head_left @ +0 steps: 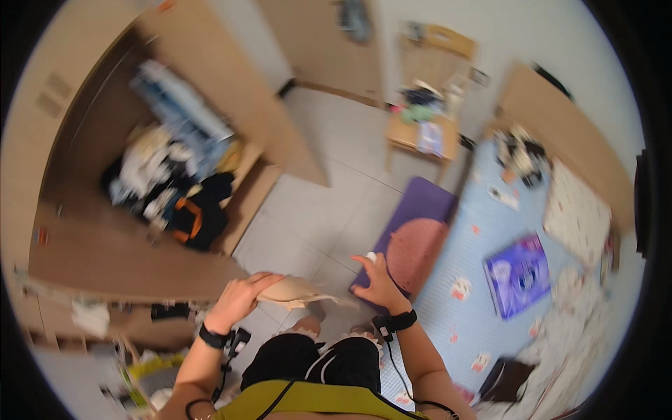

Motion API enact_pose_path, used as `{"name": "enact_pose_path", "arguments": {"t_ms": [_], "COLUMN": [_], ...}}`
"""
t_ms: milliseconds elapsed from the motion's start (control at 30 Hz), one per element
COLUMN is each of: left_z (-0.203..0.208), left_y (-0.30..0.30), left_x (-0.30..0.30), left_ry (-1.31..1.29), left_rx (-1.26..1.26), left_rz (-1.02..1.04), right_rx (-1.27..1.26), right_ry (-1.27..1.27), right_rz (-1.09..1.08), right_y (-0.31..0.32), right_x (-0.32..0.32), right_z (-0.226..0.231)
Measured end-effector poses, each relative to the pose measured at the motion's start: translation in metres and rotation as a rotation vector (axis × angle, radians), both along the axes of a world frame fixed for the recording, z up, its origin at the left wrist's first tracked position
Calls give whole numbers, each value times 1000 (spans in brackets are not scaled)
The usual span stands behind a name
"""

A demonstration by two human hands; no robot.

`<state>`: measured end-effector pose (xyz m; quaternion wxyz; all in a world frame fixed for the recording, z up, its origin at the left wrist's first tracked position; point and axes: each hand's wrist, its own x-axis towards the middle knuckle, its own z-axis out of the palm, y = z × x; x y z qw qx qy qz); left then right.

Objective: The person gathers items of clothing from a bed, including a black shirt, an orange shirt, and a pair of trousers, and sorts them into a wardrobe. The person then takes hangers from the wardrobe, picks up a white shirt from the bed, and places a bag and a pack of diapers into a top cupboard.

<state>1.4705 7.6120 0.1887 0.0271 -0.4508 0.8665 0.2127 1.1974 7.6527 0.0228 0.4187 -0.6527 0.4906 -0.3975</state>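
Note:
In front of my body, my left hand (241, 297) is closed on the near end of a piece of beige cloth (285, 290). The cloth stretches rightward, and its far end is smeared by motion. To the right of it is my right hand (383, 288), thumb and forefinger apart in a curve. A small white thing (372, 257) shows at its fingertips; whether the hand grips it is unclear. Straps with small black devices circle both wrists. Below the hands are my legs in black shorts (280, 364).
An open wardrobe (77, 210) at left holds heaped clothes (164, 171). Ahead, a wooden chair (402, 133) bears small items. A purple mat (423, 199) with a round pink cushion (416, 248) lies beside the bed (448, 301), which carries a purple package (518, 276) and a pillow (575, 210).

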Motion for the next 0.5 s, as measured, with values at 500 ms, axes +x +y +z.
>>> {"name": "enact_pose_path", "arguments": {"t_ms": [500], "left_z": [43], "left_y": [-106], "left_x": [327], "left_ry": [564], "left_rx": [-789], "left_rz": [781], "right_rx": [1010], "right_ry": [-1290], "right_rz": [675], "right_y": [-214], "right_x": [442], "right_z": [100]}}
